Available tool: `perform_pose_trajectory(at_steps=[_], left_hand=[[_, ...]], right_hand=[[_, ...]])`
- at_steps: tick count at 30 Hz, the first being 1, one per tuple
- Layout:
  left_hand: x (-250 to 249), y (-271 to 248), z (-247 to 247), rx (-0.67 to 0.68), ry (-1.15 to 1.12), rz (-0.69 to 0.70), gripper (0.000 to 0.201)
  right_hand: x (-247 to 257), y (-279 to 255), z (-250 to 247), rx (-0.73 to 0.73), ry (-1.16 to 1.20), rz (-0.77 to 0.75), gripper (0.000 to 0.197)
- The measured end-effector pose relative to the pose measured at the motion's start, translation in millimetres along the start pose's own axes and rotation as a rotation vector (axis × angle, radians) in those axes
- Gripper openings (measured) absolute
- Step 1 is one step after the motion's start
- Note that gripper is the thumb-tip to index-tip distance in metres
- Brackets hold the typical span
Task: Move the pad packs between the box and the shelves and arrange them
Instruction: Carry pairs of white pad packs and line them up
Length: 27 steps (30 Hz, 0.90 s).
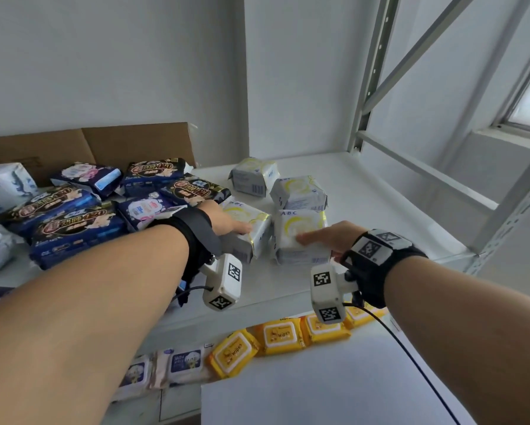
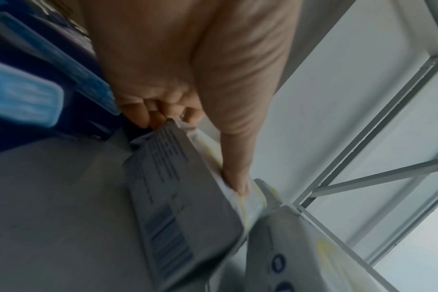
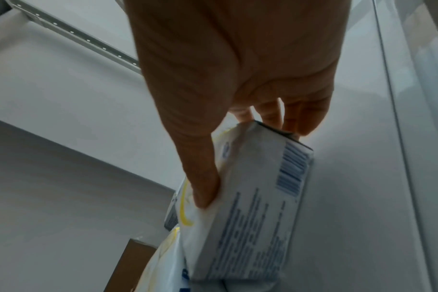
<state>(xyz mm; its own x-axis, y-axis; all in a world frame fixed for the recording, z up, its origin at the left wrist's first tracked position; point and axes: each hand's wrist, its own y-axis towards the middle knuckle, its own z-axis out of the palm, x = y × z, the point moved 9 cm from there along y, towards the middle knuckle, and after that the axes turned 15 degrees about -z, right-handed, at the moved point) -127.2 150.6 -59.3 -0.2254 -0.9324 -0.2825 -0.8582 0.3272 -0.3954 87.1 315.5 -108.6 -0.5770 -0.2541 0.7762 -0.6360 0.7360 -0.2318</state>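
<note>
Several white-and-yellow pad packs are on the white top shelf. My left hand grips the near-left pack, thumb on its top and fingers behind its far edge; the left wrist view shows this hand pinching the pack. My right hand grips the pack beside it, thumb on the front face. In the right wrist view that hand holds the pack by its end. Two more such packs lie behind. The cardboard box stands at the back left.
Dark blue pad packs crowd the shelf's left part in front of the box, with pale blue packs at the far left. Grey shelf uprights stand at the right. Yellow wipes packs line the lower shelf.
</note>
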Motion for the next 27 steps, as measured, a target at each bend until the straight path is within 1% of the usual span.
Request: perform_pose_trajectory(at_steps=[1, 2, 4, 5, 6, 7, 8, 9, 10, 11, 12, 13, 14, 15, 16, 17, 18, 20, 22, 23, 24, 27], left_hand=[[-0.4, -1.2, 3.9, 0.038, 0.023, -0.014, 0.103], [-2.0, -3.2, 9.4, 0.085, 0.02, -0.018, 0.096], [-8.2, -9.0, 23.9, 0.221, -0.04, -0.014, 0.062], [-11.6, -12.8, 32.4, 0.297, -0.067, 0.0, 0.05], [-13.7, -16.6, 39.8, 0.365, -0.073, 0.024, 0.044], [-16.5, -21.8, 45.5, 0.424, -0.083, 0.046, 0.038], [-16.6, -26.1, 48.1, 0.455, -0.115, 0.067, 0.03], [-14.0, -27.1, 50.1, 0.48, -0.162, 0.058, 0.022], [-9.7, -29.9, 51.1, 0.496, -0.227, 0.039, 0.019], [-3.4, -31.0, 52.2, 0.502, -0.292, 0.004, 0.034], [3.1, -32.8, 51.9, 0.49, -0.335, -0.023, 0.059], [7.1, -30.6, 51.9, 0.457, -0.376, -0.04, 0.085], [8.8, -29.1, 51.9, 0.421, -0.405, -0.036, 0.109], [9.4, -27.4, 51.7, 0.39, -0.421, -0.024, 0.126], [8.9, -29.6, 50.7, 0.371, -0.441, -0.009, 0.133], [6.1, -36.6, 48.4, 0.364, -0.469, 0.014, 0.126], [3.7, -41.9, 46.9, 0.357, -0.5, 0.034, 0.109], [-4.3, -50.3, 44.8, 0.384, -0.592, 0.056, 0.074], [-12.1, -65.7, 44.7, 0.457, -0.681, 0.045, 0.044], [-17.2, -74.1, 44.4, 0.481, -0.706, 0.042, 0.035], [-22.4, -82.2, 44.6, 0.5, -0.724, 0.046, 0.032], [-45.0, -105.5, 47.4, 0.551, -0.793, 0.091, 0.03]], right_hand=[[0.0, -1.9, -0.9, 0.012, -0.004, 0.002, 0.048], [0.1, -4.7, -1.4, 0.02, -0.002, 0.011, 0.044], [0.3, -11.2, -0.5, 0.041, 0.018, 0.03, 0.039], [-0.8, -13.1, 1.9, 0.06, 0.022, 0.037, 0.039], [-1.8, -14.3, 5.7, 0.084, 0.035, 0.04, 0.04], [-2.0, -16.0, 10.0, 0.105, 0.077, 0.034, 0.045], [-0.7, -18.7, 14.6, 0.114, 0.14, 0.02, 0.055], [0.3, -20.7, 17.4, 0.107, 0.209, 0.004, 0.068], [0.1, -22.4, 18.5, 0.088, 0.267, -0.01, 0.08], [-0.7, -23.6, 18.6, 0.063, 0.317, -0.024, 0.088], [-0.6, -24.3, 18.0, 0.036, 0.361, -0.039, 0.091], [0.0, -25.0, 16.2, 0.01, 0.406, -0.057, 0.088], [1.3, -26.3, 13.0, -0.015, 0.451, -0.077, 0.082], [4.0, -29.6, 9.4, -0.036, 0.49, -0.096, 0.073], [7.3, -34.9, 5.1, -0.047, 0.524, -0.11, 0.066], [10.1, -40.9, 0.9, -0.051, 0.561, -0.116, 0.063], [12.4, -47.3, -3.4, -0.049, 0.602, -0.122, 0.066], [15.4, -60.1, -16.0, -0.054, 0.638, -0.127, 0.082], [17.7, -70.9, -32.8, -0.063, 0.615, -0.151, 0.092], [18.2, -75.1, -42.2, -0.062, 0.594, -0.164, 0.094], [18.6, -79.2, -51.0, -0.05, 0.572, -0.176, 0.092], [8.5, -85.5, -78.6, -0.01, 0.563, -0.201, 0.073]])
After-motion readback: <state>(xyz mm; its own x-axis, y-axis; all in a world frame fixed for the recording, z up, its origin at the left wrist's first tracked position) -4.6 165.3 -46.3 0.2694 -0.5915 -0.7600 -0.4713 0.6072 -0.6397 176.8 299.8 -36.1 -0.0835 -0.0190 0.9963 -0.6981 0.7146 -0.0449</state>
